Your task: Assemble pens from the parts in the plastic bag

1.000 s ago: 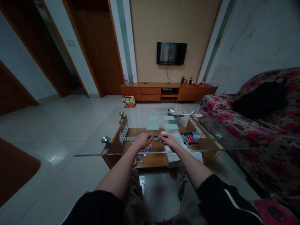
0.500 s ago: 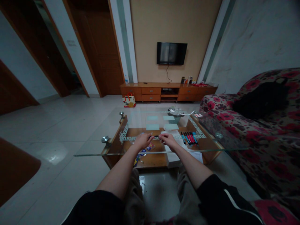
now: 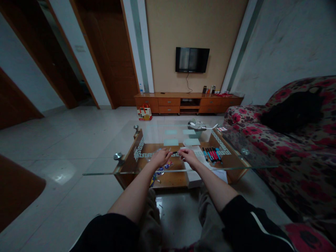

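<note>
Here, mid-frame, the left hand (image 3: 159, 158) and right hand (image 3: 189, 156) pinch opposite ends of a dark pen (image 3: 175, 152), or so it looks in this gloom, over the table (image 3: 105, 168); markers (image 3: 212, 154) lie right of centre.

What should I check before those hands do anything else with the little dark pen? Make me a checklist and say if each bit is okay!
1. Left hand holding one end of the dark pen: ok.
2. Right hand fingers at the pen's other end: ok.
3. Whether the pen has its cap on: cannot tell, it's too small and dark.
4. Colored markers side by side, apart from both hands: ok, they lie to the right of the right hand.
5. Hands away from the near edge of the glass tabletop: ok, the fingers are in past it.
6. Bright light for seeing tiny parts: not ok, the room looks dim.
</note>
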The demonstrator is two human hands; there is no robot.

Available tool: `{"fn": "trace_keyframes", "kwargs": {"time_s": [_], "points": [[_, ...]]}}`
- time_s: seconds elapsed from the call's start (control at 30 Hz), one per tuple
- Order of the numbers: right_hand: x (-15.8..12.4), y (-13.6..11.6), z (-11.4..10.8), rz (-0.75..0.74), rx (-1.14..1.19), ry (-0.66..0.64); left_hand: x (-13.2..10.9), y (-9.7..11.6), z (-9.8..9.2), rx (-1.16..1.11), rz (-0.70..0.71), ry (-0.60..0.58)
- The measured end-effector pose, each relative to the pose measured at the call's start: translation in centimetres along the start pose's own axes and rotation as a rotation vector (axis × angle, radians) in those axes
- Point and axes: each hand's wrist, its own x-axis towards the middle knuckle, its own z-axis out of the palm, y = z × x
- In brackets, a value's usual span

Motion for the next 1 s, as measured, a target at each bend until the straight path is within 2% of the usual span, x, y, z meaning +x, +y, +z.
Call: {"fn": "trace_keyframes", "kwargs": {"time_s": [0.27,0.63,0.83,1.0], "points": [[0.02,-0.05,-0.03,0.020,0.012,-0.003,-0.13,0.01,-0.18,-0.002,0.009,-0.010],[-0.14,-0.49,0.03,-0.003,-0.059,0.024,-0.25,0.24,-0.41,-0.023,0.114,-0.012],[0.25,-0.14,-0.20,-0.075,-0.234,0.054,-0.16,-0.31,0.14,-0.012,0.072,0.004],[0.18,0.27,-0.81,-0.220,-0.504,0.071,-0.18,-0.51,0.35,-0.002,0.039,0.009]]}}
